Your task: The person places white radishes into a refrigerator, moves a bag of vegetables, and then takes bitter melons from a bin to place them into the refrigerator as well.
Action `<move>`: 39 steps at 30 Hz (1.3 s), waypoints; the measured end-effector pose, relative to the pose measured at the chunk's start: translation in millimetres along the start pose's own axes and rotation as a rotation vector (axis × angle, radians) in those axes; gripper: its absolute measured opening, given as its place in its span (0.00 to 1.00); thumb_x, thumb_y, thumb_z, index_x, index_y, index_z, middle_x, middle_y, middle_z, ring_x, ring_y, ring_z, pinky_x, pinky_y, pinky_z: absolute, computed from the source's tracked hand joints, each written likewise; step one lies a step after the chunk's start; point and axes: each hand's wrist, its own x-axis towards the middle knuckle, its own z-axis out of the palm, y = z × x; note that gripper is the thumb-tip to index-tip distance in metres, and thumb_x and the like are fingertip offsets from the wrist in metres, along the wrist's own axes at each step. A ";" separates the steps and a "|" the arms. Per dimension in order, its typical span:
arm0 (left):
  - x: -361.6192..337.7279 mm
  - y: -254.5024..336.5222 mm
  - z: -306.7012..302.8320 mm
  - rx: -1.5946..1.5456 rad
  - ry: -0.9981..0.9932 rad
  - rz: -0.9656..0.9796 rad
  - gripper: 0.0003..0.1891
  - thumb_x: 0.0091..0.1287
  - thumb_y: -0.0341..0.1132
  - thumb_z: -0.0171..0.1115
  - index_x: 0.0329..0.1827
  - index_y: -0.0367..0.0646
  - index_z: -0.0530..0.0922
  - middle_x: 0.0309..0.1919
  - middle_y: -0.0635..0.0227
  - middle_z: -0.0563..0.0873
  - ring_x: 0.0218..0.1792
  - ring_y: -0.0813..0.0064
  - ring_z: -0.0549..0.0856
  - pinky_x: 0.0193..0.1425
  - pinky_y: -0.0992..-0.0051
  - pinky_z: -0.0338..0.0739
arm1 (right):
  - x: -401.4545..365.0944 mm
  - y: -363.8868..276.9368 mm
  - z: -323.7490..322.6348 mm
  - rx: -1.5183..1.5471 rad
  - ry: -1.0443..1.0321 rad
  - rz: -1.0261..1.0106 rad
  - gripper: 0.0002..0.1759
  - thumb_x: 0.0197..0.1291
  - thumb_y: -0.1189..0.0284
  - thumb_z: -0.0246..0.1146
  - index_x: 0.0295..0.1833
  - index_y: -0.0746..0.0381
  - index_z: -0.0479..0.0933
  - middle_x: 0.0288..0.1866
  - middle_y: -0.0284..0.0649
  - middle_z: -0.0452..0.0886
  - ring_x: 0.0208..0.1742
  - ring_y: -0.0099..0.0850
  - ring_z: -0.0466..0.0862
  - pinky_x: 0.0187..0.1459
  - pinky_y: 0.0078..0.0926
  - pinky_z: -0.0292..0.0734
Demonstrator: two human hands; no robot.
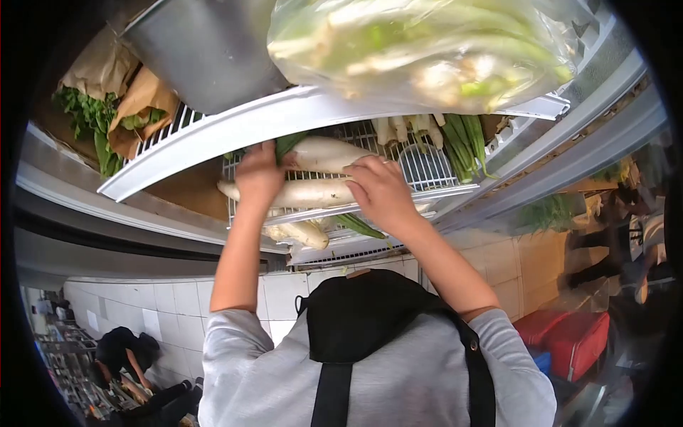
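Two long white daikon radishes lie side by side on a white wire shelf [434, 181]. My left hand [260, 173] is closed over the left part of the front daikon [313, 192]; its fingertips reach toward the rear daikon [327, 154] beside some green leaf. At the right end of the front daikon, my right hand [380, 186] is bent, with thumb and fingers pressed on it and partly hiding that end. Some fingers also come close to the rear daikon. Farther right on the same shelf are pale-stemmed vegetables [405, 130] and long green stalks [462, 146].
Above, an upper shelf edge [235, 128] overhangs my hands, bearing a grey container [206, 53], a plastic bag of vegetables [420, 53] and paper-wrapped greens [146, 107]. More pale vegetables [306, 233] sit below. A person [124, 356] bends at lower left; a red container [569, 341] is at right.
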 end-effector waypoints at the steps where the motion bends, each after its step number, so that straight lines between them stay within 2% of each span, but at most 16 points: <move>1: 0.2 -1.3 -6.4 0.001 0.019 0.027 0.28 0.58 0.56 0.61 0.51 0.42 0.74 0.38 0.53 0.82 0.37 0.52 0.83 0.39 0.59 0.78 | 1.2 -3.7 1.6 0.010 0.003 -0.015 0.10 0.52 0.75 0.64 0.42 0.60 0.79 0.40 0.38 0.78 0.44 0.37 0.76 0.46 0.34 0.67; 6: -16.2 15.8 -57.0 -0.129 0.053 0.051 0.27 0.61 0.55 0.59 0.52 0.40 0.74 0.38 0.53 0.82 0.38 0.53 0.82 0.40 0.60 0.77 | -3.2 -14.4 -6.7 0.163 -0.076 0.104 0.09 0.56 0.75 0.62 0.43 0.62 0.79 0.38 0.39 0.78 0.44 0.35 0.78 0.45 0.31 0.71; 7: -23.2 21.3 -64.2 -0.177 -0.062 0.007 0.26 0.61 0.50 0.62 0.54 0.40 0.71 0.39 0.53 0.83 0.38 0.54 0.84 0.39 0.62 0.77 | -4.4 -18.2 -10.6 0.261 -0.115 0.181 0.11 0.57 0.74 0.61 0.47 0.63 0.76 0.40 0.40 0.78 0.45 0.35 0.77 0.46 0.31 0.72; 10: -52.5 46.4 -38.6 -1.077 -0.254 -0.107 0.27 0.63 0.47 0.60 0.60 0.42 0.66 0.40 0.52 0.83 0.42 0.52 0.84 0.44 0.63 0.77 | -9.2 -28.6 -18.1 0.597 -0.114 0.391 0.20 0.60 0.72 0.60 0.57 0.65 0.67 0.47 0.43 0.76 0.47 0.33 0.77 0.47 0.30 0.74; 12: -73.1 83.6 -36.8 -1.186 -0.373 -0.107 0.31 0.65 0.42 0.58 0.67 0.42 0.57 0.49 0.48 0.80 0.51 0.51 0.80 0.53 0.63 0.74 | -12.9 -30.7 -15.4 0.879 0.038 0.497 0.27 0.62 0.71 0.59 0.63 0.67 0.58 0.51 0.45 0.74 0.48 0.32 0.77 0.49 0.27 0.74; 13: -80.5 102.2 -36.6 -1.199 -0.352 -0.028 0.33 0.65 0.37 0.57 0.70 0.42 0.53 0.55 0.45 0.74 0.56 0.51 0.77 0.58 0.62 0.71 | -11.6 -30.8 -26.2 0.776 -0.007 0.583 0.35 0.60 0.73 0.61 0.67 0.68 0.49 0.55 0.45 0.70 0.48 0.31 0.76 0.50 0.27 0.74; 14: -87.1 119.1 -35.8 -1.213 -0.328 0.045 0.35 0.64 0.31 0.57 0.72 0.43 0.49 0.61 0.43 0.69 0.61 0.50 0.73 0.62 0.61 0.68 | -13.9 -26.5 -29.8 0.722 0.048 0.598 0.34 0.60 0.74 0.61 0.66 0.69 0.51 0.54 0.44 0.71 0.48 0.30 0.75 0.50 0.27 0.73; 16: -100.2 149.3 -4.5 -1.235 -0.149 0.244 0.37 0.66 0.34 0.54 0.74 0.46 0.45 0.68 0.39 0.57 0.69 0.48 0.60 0.70 0.61 0.58 | -16.8 -16.9 -33.5 0.613 0.151 0.616 0.33 0.58 0.76 0.61 0.66 0.69 0.54 0.52 0.43 0.73 0.48 0.29 0.75 0.50 0.26 0.73; 19: -89.3 159.8 -5.8 -1.410 -0.407 0.271 0.39 0.66 0.42 0.55 0.75 0.46 0.43 0.71 0.41 0.50 0.72 0.49 0.52 0.73 0.61 0.51 | -11.1 -12.8 -53.6 0.548 0.204 0.691 0.27 0.57 0.79 0.60 0.63 0.71 0.63 0.50 0.44 0.75 0.50 0.29 0.76 0.53 0.25 0.71; 22: -89.8 133.0 -19.3 -1.093 -0.488 0.567 0.43 0.64 0.46 0.58 0.75 0.47 0.42 0.69 0.41 0.54 0.70 0.48 0.59 0.70 0.62 0.58 | -14.0 10.8 -73.6 0.348 0.288 0.591 0.27 0.59 0.78 0.59 0.64 0.72 0.64 0.57 0.48 0.75 0.54 0.33 0.76 0.56 0.26 0.69; 26: -118.9 97.7 -0.6 -1.204 -0.410 0.311 0.38 0.62 0.48 0.61 0.72 0.48 0.55 0.68 0.49 0.60 0.67 0.51 0.65 0.68 0.63 0.62 | 13.5 61.3 -122.0 -0.269 0.162 0.379 0.27 0.61 0.73 0.59 0.65 0.69 0.65 0.63 0.53 0.71 0.62 0.41 0.73 0.60 0.32 0.67; 30: -153.4 64.4 1.6 -1.367 -0.256 -0.008 0.29 0.60 0.40 0.63 0.64 0.43 0.66 0.53 0.56 0.74 0.47 0.60 0.79 0.53 0.65 0.72 | 81.9 153.4 -135.4 -1.024 -0.151 0.166 0.23 0.59 0.71 0.55 0.61 0.64 0.70 0.58 0.57 0.73 0.61 0.55 0.71 0.63 0.44 0.65; 33: -173.9 50.8 8.7 -1.350 -0.238 -0.133 0.27 0.62 0.36 0.63 0.64 0.45 0.67 0.55 0.61 0.74 0.47 0.68 0.79 0.49 0.71 0.75 | 100.3 219.7 -131.7 -1.056 0.010 -0.158 0.27 0.52 0.76 0.55 0.61 0.60 0.71 0.57 0.56 0.74 0.59 0.52 0.73 0.63 0.47 0.65; 36: -198.6 40.0 13.8 -1.349 -0.200 -0.272 0.25 0.62 0.34 0.62 0.63 0.44 0.68 0.54 0.61 0.75 0.47 0.69 0.79 0.49 0.72 0.75 | 102.0 210.3 -129.8 -1.187 -0.133 0.005 0.25 0.49 0.74 0.57 0.57 0.57 0.75 0.56 0.53 0.76 0.59 0.49 0.74 0.60 0.48 0.67; 37: -209.4 38.4 18.8 -1.364 -0.170 -0.326 0.24 0.63 0.33 0.62 0.62 0.44 0.69 0.54 0.63 0.76 0.47 0.71 0.79 0.49 0.73 0.74 | 99.2 220.2 -126.3 -1.211 -0.004 -0.126 0.20 0.48 0.74 0.58 0.50 0.60 0.78 0.50 0.53 0.79 0.55 0.49 0.76 0.57 0.45 0.70; 39: -227.6 35.1 18.4 -1.371 -0.179 -0.454 0.23 0.63 0.32 0.61 0.62 0.44 0.69 0.53 0.64 0.77 0.47 0.72 0.78 0.50 0.74 0.74 | 110.0 211.6 -128.4 -1.276 -0.232 0.049 0.21 0.51 0.75 0.56 0.54 0.61 0.76 0.56 0.55 0.75 0.59 0.50 0.73 0.61 0.46 0.66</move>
